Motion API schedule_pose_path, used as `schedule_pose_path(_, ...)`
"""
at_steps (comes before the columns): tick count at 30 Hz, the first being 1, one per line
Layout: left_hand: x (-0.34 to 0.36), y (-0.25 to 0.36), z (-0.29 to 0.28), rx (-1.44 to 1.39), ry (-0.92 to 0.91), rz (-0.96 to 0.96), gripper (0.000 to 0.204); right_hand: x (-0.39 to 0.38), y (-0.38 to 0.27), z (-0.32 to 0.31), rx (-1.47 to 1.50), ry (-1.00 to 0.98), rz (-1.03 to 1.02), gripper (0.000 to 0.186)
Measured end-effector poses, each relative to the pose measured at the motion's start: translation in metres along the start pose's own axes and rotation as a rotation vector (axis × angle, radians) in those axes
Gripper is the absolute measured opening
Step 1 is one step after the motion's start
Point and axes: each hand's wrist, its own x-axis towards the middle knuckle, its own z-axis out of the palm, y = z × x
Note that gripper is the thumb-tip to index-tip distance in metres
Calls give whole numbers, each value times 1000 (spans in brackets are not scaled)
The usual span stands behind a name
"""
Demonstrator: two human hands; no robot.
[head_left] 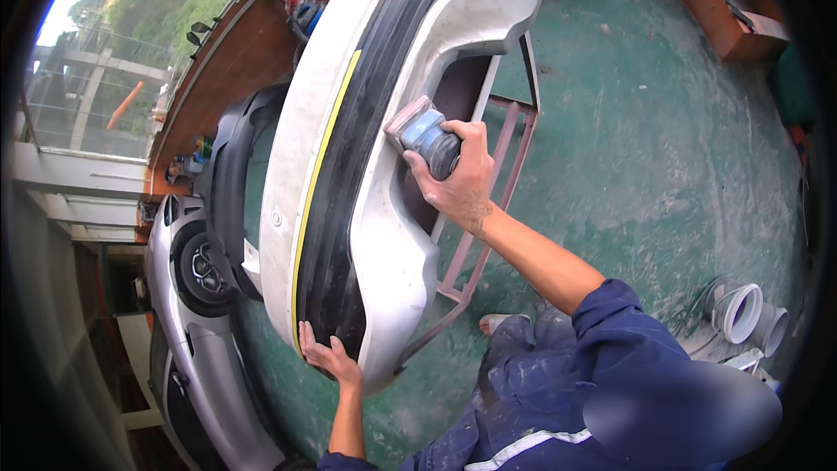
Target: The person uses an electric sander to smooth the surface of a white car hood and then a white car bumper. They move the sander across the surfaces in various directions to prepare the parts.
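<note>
A car bumper (324, 157), white with a black ribbed middle band and a yellow strip along it, lies across a reddish metal stand (514, 166). My right hand (466, 176) is wrapped round a small power sander (425, 133) with a blue body, a black grip end and a flat square pad. The sander's pad side sits against the pale inner edge of the bumper, about midway along. At the bumper's near end, my left hand (330, 356) lies with fingers stretched out over the black band; part of its palm is hidden behind the edge.
A silver car (205, 358) stands to the left, with a dark bumper (228, 192) beside its wheel. White buckets (739, 312) sit at the lower right. An orange-red ledge (715, 0) runs at the far right. The floor (628, 139) is dusty green.
</note>
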Motion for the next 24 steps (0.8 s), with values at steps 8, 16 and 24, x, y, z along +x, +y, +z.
schedule_pose_path(8, -1, 0, 0, -22, 5, -8, 68, -1, -23, 2, 174, -15, 194, 61)
schedule_pose_path(16, 0, 2, -1, -8, 5, -17, 68, -9, -21, -2, 187, -63, 123, 61)
schedule_pose_path(24, -1, -1, 1, -20, 8, -19, 67, -5, -19, 2, 182, -1, 252, 58)
